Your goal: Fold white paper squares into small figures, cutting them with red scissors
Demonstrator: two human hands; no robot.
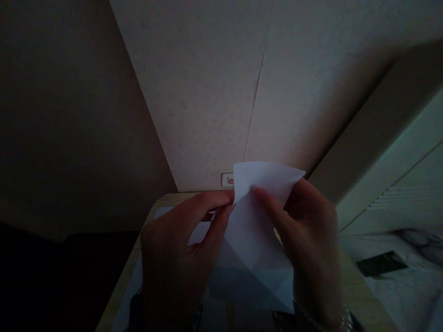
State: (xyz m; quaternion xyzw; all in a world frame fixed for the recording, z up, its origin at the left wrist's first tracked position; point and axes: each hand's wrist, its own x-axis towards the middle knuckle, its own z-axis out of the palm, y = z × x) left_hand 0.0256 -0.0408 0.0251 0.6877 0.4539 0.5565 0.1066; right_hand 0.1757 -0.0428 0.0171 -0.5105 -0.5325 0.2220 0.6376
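A white sheet of paper [254,230] is held up between my two hands, creased and partly folded. With thumb and forefinger, my left hand [183,249] pinches the paper's left edge. My right hand [304,235] grips the right side, its thumb pressed on the front face and its other fingers behind the sheet. The paper's top edge stands above both hands. Lower down, a darker layer of paper slants across the lap of the sheet. What the fingers behind it do is hidden.
A wooden tabletop [360,290] lies under my hands, with more white paper [129,295] on its left. A wall switch [227,179] sits just behind the paper. To the right, a dark flat object [381,263] lies on pale cloth [408,295]. The room is dim.
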